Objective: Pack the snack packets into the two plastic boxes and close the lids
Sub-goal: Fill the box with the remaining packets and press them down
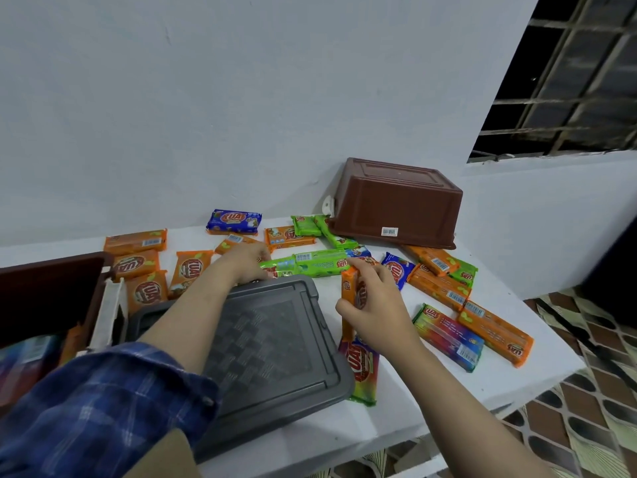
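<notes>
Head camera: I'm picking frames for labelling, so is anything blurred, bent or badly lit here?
Head view: light is even and soft, with no harsh glare. The wide lens bends the window grille and tilts the table. The blue plaid sleeve and the brown box at the left edge are smeared. The orange packet in the right hand reads fairly sharp.

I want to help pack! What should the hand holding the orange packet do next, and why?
Probably carry the orange packet in the right hand left to the open brown box, which already holds packets. The other brown box lies upside down, and the grey lid lies flat.
</notes>
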`<action>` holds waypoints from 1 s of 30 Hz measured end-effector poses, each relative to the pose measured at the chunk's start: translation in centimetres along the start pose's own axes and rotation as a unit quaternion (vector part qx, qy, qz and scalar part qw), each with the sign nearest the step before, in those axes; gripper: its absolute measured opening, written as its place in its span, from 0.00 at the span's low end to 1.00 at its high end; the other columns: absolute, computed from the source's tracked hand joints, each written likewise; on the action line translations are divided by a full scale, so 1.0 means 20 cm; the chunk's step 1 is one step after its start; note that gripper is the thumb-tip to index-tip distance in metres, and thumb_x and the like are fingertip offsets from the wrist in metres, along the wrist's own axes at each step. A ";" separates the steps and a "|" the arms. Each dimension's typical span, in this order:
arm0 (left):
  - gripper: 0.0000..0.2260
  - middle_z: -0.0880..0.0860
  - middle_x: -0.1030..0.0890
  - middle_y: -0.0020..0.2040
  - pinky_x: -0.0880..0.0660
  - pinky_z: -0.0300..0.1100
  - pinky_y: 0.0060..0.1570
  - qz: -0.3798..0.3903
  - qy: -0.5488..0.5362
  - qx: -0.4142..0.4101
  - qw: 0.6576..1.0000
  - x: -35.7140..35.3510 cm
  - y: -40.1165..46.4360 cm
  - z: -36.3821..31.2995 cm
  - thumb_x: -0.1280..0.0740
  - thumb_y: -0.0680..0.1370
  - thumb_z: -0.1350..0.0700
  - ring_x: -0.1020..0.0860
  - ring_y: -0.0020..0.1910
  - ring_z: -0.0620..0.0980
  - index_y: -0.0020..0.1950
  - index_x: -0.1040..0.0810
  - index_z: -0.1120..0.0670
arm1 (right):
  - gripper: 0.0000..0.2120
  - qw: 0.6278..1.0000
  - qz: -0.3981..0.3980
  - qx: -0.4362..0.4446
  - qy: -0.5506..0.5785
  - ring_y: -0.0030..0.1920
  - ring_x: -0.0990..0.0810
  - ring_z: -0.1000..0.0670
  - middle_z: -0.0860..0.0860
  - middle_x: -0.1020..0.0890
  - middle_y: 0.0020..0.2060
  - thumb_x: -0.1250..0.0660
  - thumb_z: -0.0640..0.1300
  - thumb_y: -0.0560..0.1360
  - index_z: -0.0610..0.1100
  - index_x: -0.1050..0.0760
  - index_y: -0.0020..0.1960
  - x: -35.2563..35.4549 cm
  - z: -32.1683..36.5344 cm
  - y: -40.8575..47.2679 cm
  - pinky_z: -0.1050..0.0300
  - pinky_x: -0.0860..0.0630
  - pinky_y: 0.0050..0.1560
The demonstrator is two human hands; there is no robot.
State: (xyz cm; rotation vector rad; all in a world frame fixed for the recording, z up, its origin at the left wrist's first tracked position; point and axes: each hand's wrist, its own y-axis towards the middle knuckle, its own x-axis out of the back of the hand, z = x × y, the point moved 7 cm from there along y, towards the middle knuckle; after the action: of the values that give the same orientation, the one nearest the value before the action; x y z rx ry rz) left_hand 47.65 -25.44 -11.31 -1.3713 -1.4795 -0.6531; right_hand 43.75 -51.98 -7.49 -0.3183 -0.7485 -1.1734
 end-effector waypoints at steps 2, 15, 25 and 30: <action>0.14 0.53 0.23 0.61 0.28 0.46 0.49 -0.088 0.019 -0.025 0.996 0.07 -0.05 -0.03 0.30 0.75 0.51 0.26 0.54 0.53 0.58 0.30 0.46 | 0.34 1.000 -0.023 0.007 0.013 0.63 0.29 0.50 0.53 0.34 0.66 0.32 0.50 0.72 0.59 0.42 0.75 0.00 0.01 -0.01 0.55 0.27 0.59; 0.13 0.50 0.20 0.55 0.22 0.51 0.52 -0.314 -0.251 -0.059 0.914 0.44 -0.85 0.11 0.32 0.77 0.55 0.21 0.54 0.50 0.59 0.30 0.50 | 0.08 0.943 -0.071 0.060 0.319 0.37 0.24 0.66 0.63 0.21 0.38 0.44 0.39 0.79 0.50 0.30 0.53 -0.25 0.59 0.03 0.71 0.28 0.38; 0.11 0.46 0.23 0.53 0.27 0.39 0.49 -0.346 -0.152 -0.032 0.926 0.86 -1.35 0.78 0.34 0.78 0.55 0.25 0.51 0.44 0.58 0.31 0.48 | 0.12 0.906 0.092 0.081 0.404 0.56 0.19 0.54 0.57 0.18 0.54 0.41 0.50 0.82 0.58 0.30 0.65 -0.77 1.25 0.01 0.49 0.21 0.57; 0.11 0.44 0.22 0.49 0.29 0.36 0.43 -0.250 -0.019 0.037 0.967 0.91 -1.43 1.22 0.31 0.76 0.55 0.25 0.43 0.42 0.55 0.29 0.46 | 0.17 0.945 0.140 0.280 0.099 0.64 0.25 0.49 0.52 0.21 0.62 0.39 0.44 0.81 0.50 0.29 0.69 -1.04 1.58 -0.03 0.63 0.32 0.59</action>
State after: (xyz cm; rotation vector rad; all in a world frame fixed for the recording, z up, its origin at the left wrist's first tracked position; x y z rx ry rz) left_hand 15.48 -2.53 2.17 -0.9562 -1.8827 -0.8756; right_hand 27.97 -18.66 1.20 0.1655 -0.7947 -0.6720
